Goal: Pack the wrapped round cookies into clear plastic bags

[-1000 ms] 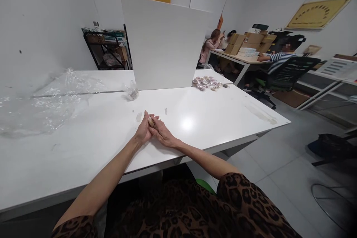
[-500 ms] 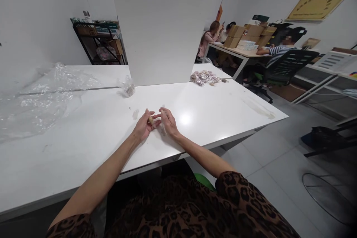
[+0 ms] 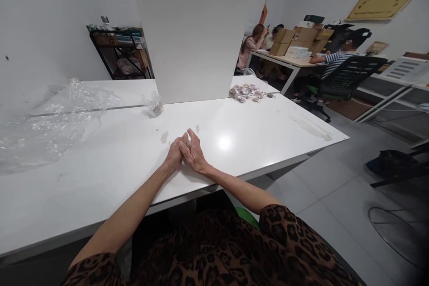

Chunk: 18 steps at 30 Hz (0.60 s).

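Observation:
My left hand [image 3: 173, 153] and my right hand [image 3: 195, 155] are pressed together, closed, low over the white table. Between them shows a sliver of a small yellowish-brown lump [image 3: 188, 144]; most of it is hidden by the fingers and palms, and its kind cannot be made out. The right thumb crosses over the left hand, and the right fingers point up and away from me. Greyish wet-looking smudges [image 3: 164, 137] mark the tabletop just beyond the hands.
A clear plastic bag [image 3: 156, 108] with something brownish inside stands beyond my hands. Small wrapped pieces [image 3: 247, 93] lie heaped at the back right. Crumpled plastic sheeting [image 3: 56, 120] covers the left. A white upright board [image 3: 191, 40] rises behind; people sit at another table [image 3: 295, 63].
My right hand has moved left and closed against my left hand. The yellowish lump, visible in the left fingers before, is now mostly covered between both hands.

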Motion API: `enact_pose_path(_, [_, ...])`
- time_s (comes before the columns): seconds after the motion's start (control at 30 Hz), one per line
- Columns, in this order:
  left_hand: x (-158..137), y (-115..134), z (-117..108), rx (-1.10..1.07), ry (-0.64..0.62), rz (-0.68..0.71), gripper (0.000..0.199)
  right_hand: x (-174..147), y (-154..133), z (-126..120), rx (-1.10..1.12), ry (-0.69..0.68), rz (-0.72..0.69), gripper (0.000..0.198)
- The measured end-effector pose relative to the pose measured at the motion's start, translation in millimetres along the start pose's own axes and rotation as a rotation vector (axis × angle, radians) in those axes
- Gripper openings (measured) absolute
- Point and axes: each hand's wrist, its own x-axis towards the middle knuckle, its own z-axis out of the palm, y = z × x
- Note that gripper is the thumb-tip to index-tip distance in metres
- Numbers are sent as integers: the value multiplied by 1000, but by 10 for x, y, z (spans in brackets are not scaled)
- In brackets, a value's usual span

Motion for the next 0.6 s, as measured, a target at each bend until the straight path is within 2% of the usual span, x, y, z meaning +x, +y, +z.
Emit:
enact_pose_path(0.07, [-3, 25, 10, -47, 94, 3, 51, -19, 28, -8, 56, -95, 30, 81])
enact_pose_path(0.13, [-11, 48, 32, -110, 133, 2, 46, -13, 69, -19, 68, -131, -7, 67])
enact_pose_path(0.23, [-48, 81, 77, -203, 95, -21, 46, -4, 114, -40, 67, -86, -88, 53])
enact_pose_path(0.33, [-98, 96, 95, -194, 28, -87, 59, -48, 119, -96, 83, -58, -98, 50])
enact_pose_path(0.43, [-113, 67, 79, -123, -85, -74, 63, -91, 112, -257, 170, -45, 37, 44])
enact_pose_path(0.53, [-74, 5, 50, -53, -138, -22, 60, -53, 124, -570, 462, 2, 244, 43])
enact_pose_path(0.6, [-36, -38, 30, -6, -179, -63, 63, 5, 145, -846, 667, 60, 366, 44])
